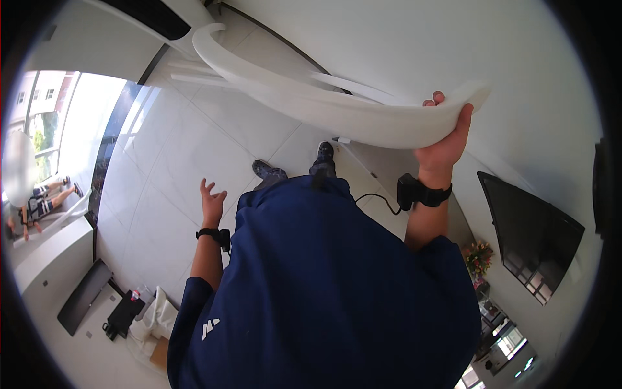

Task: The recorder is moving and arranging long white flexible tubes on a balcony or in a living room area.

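My right hand (444,146) is wrapped round a long white strip (311,107) near its right end, fingertips showing over the upper edge. The strip looks smooth, perhaps foam or plastic; I cannot tell which. It runs from my hand up to the far left, and its curve may come partly from the lens. Down by my left side, my left hand (212,200) holds nothing, its fingers apart over the tiled floor. Both wrists wear black bands with small boxes, and a cable trails from the right one.
More white strips (197,72) lie at the far left, and another white piece (356,87) is behind the held one. A black screen (534,236) hangs on the right wall (512,84). At left, a person (45,202) is near the window. A white sack (155,318) stands lower left.
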`<state>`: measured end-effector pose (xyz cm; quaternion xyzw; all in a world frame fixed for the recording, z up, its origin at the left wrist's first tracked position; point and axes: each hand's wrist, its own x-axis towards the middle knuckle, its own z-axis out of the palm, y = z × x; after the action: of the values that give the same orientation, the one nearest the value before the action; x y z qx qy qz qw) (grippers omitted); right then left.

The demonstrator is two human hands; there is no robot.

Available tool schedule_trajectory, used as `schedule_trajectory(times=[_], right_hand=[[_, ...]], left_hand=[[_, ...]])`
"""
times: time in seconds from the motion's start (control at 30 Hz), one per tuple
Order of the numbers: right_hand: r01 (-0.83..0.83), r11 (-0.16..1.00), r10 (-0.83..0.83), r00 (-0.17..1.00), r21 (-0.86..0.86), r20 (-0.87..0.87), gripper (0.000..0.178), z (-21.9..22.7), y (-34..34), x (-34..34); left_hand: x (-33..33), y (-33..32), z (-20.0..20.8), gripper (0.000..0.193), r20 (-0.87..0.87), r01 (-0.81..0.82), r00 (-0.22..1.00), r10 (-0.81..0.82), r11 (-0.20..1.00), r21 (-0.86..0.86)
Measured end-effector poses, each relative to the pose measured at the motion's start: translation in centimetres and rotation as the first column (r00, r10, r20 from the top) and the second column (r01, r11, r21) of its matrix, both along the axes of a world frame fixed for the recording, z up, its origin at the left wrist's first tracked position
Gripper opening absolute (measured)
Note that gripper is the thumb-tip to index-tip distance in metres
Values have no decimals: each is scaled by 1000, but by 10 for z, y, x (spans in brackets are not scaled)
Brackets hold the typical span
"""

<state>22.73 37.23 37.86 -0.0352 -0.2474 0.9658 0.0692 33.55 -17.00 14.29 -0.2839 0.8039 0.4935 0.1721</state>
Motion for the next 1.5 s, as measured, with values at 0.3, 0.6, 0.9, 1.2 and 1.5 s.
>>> schedule_trajectory(times=[0.3, 0.6, 0.9, 1.2, 1.5], right_hand=[[-746, 666, 714, 632, 13, -299, 55, 63, -240, -30], [-981, 120, 877, 33, 152, -480, 64, 80, -423, -49], [-165, 20, 942, 333, 986, 37, 100, 38, -610, -132], [-192, 209, 925, 358, 959, -130, 35, -20, -859, -267], [-200, 805, 582, 445, 558, -680, 38, 161, -1048, -382]], left_hand=[[-25, -84, 87, 121, -589, -162, 805, 67, 981, -109], [-10, -155, 97, 48, -808, -304, 580, 104, 948, -96], [-91, -273, 158, 19, -814, -199, 476, -332, 861, -468], [-187, -472, 193, 44, -803, -180, 575, -156, 933, -311], [-147, -683, 156, 54, -528, -481, 786, 321, 854, -197]])
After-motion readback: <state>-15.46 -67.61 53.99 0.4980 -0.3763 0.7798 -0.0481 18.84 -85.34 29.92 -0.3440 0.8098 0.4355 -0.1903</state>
